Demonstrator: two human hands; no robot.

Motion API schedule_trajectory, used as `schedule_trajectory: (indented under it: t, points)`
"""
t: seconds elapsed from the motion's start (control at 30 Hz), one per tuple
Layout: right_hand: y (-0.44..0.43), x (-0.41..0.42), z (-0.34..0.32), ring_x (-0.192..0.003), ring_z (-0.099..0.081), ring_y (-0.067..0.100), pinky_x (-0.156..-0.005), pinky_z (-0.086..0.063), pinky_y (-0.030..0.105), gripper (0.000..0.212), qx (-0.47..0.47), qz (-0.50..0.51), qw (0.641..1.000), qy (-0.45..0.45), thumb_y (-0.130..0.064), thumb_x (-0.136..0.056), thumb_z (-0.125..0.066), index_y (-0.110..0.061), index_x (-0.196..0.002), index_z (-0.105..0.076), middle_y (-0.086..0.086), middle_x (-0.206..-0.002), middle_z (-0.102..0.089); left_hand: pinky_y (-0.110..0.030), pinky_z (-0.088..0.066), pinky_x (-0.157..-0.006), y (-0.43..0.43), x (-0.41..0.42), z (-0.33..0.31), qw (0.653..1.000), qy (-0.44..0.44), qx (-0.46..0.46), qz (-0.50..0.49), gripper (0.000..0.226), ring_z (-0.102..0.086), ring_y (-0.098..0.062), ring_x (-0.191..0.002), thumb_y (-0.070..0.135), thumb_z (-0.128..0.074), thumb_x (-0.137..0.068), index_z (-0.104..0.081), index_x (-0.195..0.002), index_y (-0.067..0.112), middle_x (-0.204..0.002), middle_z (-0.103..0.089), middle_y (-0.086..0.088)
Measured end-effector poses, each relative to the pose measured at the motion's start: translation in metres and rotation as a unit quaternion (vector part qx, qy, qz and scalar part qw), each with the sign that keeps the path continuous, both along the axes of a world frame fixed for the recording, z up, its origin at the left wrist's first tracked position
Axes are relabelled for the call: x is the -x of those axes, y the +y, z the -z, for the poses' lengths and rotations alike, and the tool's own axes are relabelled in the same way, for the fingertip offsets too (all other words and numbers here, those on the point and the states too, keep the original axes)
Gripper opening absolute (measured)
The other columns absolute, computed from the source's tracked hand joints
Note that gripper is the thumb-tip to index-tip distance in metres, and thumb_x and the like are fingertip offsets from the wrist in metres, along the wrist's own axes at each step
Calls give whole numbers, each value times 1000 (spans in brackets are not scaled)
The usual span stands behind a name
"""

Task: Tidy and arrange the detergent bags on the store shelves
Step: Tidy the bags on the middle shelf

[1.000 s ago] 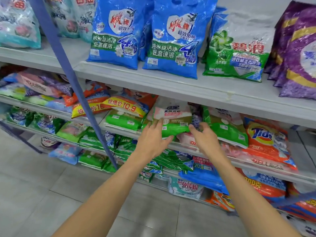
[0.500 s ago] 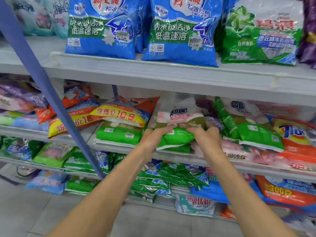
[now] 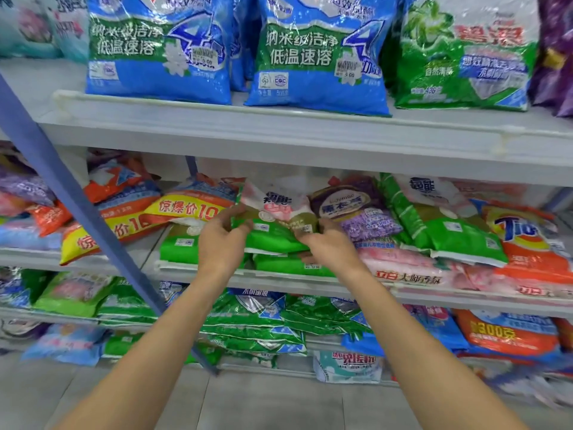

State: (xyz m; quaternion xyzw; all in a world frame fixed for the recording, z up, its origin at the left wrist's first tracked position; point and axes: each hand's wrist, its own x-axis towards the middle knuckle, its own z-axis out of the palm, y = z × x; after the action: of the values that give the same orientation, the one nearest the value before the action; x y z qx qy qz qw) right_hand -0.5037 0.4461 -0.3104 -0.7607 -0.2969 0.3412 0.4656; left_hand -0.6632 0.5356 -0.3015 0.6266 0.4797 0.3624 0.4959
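Head view: the middle shelf (image 3: 273, 279) carries detergent bags lying flat, below an upper shelf with upright blue bags (image 3: 158, 48). A green-and-white bag (image 3: 273, 225) lies on a green stack at the shelf front (purple bag (image 3: 356, 209) just beside it, on the right). The left hand (image 3: 221, 243) and right hand (image 3: 328, 246) each have a closed grip on it, fingers curled round its near corners.

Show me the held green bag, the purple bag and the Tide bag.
held green bag (image 3: 273, 240), head view, green lower panel.
purple bag (image 3: 347, 207), head view, label.
Tide bag (image 3: 516, 228), head view, logo.
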Motion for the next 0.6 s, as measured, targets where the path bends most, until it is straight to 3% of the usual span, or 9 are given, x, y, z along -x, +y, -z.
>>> schedule_trajectory:
  t: [0.03,0.1,0.13,0.23,0.33,0.43,0.5,0.57,0.6]
  points:
    - [-6,-5,-3,-81,-74,20,-79,-63,42,29,7,5,997,-82,-35,-95,-68,-16,-115,-59,1,-108,-71,-30,-43,-70,-1,-3,1,997,55,-49,-7,29,-54,-11,-79,19,-65,-97,-69,-126,23,-96,-66,6]
    - [-21,-21,-11,-88,-68,25,-83,-55,37,28,10,61,963,-264,-38,-96,-61,-15,-111,-61,3,-102,-69,-37,-35,-93,-4,-11,2,964,214,-155,-27,29,-51,-21,-111,22,-63,-95,-70,-124,24,-126,-62,-8]
    - [-28,-33,-12,-97,-65,31,-87,-52,38,36,25,95,931,-351,-39,-95,-56,-10,-115,-62,10,-108,-69,-39,-28,-102,-7,-15,1,943,262,-202,-29,31,-40,-30,-126,21,-64,-93,-71,-123,24,-138,-54,-13]
    - [-39,-64,-11,-116,-58,41,-102,-45,46,63,140,135,853,-485,-49,-95,-47,8,-120,-60,29,-120,-64,-41,-26,-115,-26,-34,-10,932,255,-254,38,38,-31,-32,-135,16,-68,-89,-68,-127,19,-145,-47,-8]
    - [-34,-59,-11,-124,-52,40,-101,-43,43,72,249,118,837,-472,-58,-99,-46,7,-130,-52,27,-132,-57,-42,-43,-108,-43,-54,-6,924,240,-263,138,35,-53,-32,-122,16,-66,-90,-69,-125,13,-128,-63,-9]
    - [-23,-63,-14,-124,-50,40,-95,-47,41,80,260,120,876,-389,-61,-92,-60,4,-136,-45,23,-137,-49,-42,-44,-103,-49,-71,6,880,306,-301,202,42,-52,-37,-119,27,-61,-93,-61,-133,13,-130,-63,-13]
    - [-18,-74,-14,-103,-64,32,-81,-54,35,68,229,128,921,-287,-55,-83,-72,-2,-122,-56,16,-122,-62,-44,-38,-106,-50,-81,12,833,377,-343,216,54,-44,-38,-126,40,-56,-95,-52,-143,17,-143,-51,-13]
    - [-20,-82,-8,-76,-69,24,-63,-53,30,40,180,132,954,-200,-41,-80,-76,-6,-97,-65,10,-97,-72,-49,-32,-112,-51,-89,18,789,426,-378,231,64,-36,-40,-135,49,-56,-92,-44,-149,23,-156,-36,-15]
    - [-21,-84,-7,-74,-69,24,-64,-53,32,30,151,134,967,-158,-33,-81,-77,-6,-88,-66,11,-92,-74,-51,-29,-114,-52,-92,22,777,436,-390,233,68,-32,-40,-139,52,-58,-91,-42,-151,23,-160,-31,-15]
